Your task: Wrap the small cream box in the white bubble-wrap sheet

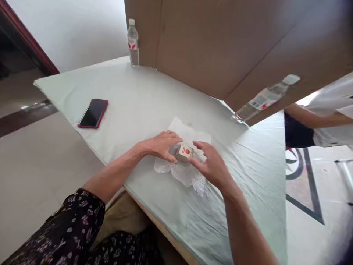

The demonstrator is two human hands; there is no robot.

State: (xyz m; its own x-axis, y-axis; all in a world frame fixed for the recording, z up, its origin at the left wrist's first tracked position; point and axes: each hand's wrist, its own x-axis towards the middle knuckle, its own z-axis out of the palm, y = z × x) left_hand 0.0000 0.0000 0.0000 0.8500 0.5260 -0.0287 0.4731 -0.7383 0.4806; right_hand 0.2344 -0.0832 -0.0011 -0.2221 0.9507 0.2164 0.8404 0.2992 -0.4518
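Both hands on it now: my left hand [160, 145] and right hand [211, 163] pinch the small box [184, 152] over the bubble wrap [182, 171], wrapping barely begun, folding a flap over comes next.

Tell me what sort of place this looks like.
Probably an informal packing spot in a room rather than a factory: a table under a pale cloth, big cardboard sheets propped behind it, and both hands, left hand and right hand, on a small box lying on bubble wrap.
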